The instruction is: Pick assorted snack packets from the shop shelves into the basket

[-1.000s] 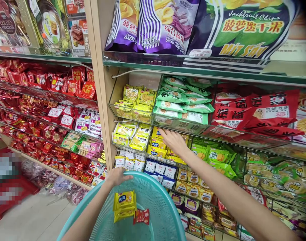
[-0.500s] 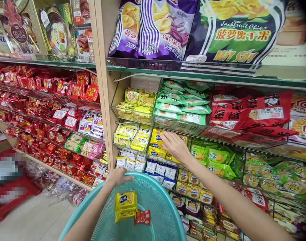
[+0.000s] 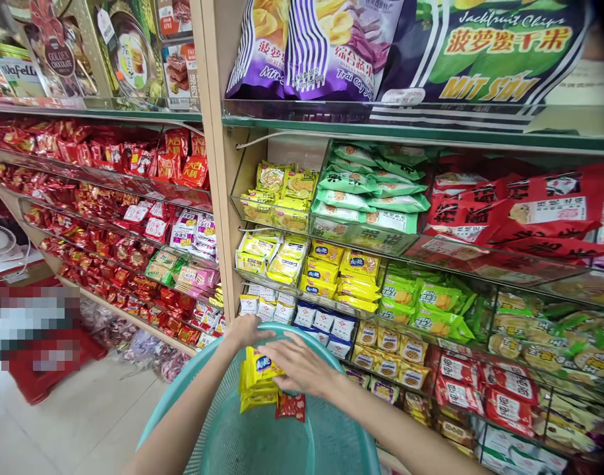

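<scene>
A teal plastic basket (image 3: 351, 396) stands in front of the shelves. My left hand (image 3: 243, 332) is closed on its far rim, at the left. Over the basket, my right hand (image 3: 302, 363) has its fingers round the right side of a yellow snack packet (image 3: 261, 364); its fingertips are partly hidden. More yellow packets (image 3: 259, 400) lie just beneath, and a red packet (image 3: 290, 406) is below my right hand. On the shelf beyond, similar yellow packets (image 3: 359, 262) sit in a clear compartment.
Green packets (image 3: 436, 297) and white-and-blue packets (image 3: 324, 321) fill nearby compartments. A glass shelf edge (image 3: 411, 128) crosses above, under large chip bags (image 3: 336, 39). Red-wrapped snacks (image 3: 119, 152) line the left shelves. A red stool (image 3: 59, 363) stands on the floor at left.
My right hand has come from the yellow packets on the shelf down and left to the basket, with a yellow packet. The view has shifted slightly. My left hand stays on the rim.
</scene>
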Motion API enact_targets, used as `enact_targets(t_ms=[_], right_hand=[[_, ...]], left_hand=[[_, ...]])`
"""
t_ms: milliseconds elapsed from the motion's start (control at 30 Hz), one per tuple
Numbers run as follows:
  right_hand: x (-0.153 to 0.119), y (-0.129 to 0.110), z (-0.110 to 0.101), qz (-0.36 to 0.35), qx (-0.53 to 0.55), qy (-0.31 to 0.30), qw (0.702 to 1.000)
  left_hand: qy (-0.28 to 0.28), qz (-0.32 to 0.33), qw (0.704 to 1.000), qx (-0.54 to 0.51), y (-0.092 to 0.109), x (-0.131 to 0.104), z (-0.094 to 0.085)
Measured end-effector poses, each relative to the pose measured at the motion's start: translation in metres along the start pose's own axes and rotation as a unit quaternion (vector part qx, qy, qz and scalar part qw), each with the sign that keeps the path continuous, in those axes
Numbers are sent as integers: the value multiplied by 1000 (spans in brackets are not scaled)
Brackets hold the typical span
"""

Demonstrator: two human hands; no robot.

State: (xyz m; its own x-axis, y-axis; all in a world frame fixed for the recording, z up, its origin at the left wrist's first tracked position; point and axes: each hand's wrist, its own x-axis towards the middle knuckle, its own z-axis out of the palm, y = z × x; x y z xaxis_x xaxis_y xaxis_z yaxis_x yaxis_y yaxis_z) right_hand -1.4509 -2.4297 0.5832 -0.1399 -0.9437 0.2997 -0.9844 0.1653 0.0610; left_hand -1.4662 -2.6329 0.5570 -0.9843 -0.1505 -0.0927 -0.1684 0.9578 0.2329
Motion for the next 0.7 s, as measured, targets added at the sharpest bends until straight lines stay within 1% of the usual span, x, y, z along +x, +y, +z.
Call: enact_targets(t_ms=[100, 200, 333, 433, 567, 700], right_hand=[[3, 2, 21, 38, 75, -64, 994], [9, 4, 30, 71, 118, -97, 986], [18, 4, 40, 72, 159, -101, 979], [21, 4, 48, 70, 166, -102, 978], [21, 3, 58, 83, 137, -102, 982], [18, 0, 65, 102, 94, -103, 985]], left_hand=[[35, 20, 999, 20, -1, -2, 3], [42, 22, 998, 29, -1, -4, 5], [45, 29, 998, 39, 1, -6, 4], [40, 24, 998, 41, 2, -8, 3], [32, 21, 999, 35, 4, -10, 1], [33, 36, 998, 37, 7, -9, 1]])
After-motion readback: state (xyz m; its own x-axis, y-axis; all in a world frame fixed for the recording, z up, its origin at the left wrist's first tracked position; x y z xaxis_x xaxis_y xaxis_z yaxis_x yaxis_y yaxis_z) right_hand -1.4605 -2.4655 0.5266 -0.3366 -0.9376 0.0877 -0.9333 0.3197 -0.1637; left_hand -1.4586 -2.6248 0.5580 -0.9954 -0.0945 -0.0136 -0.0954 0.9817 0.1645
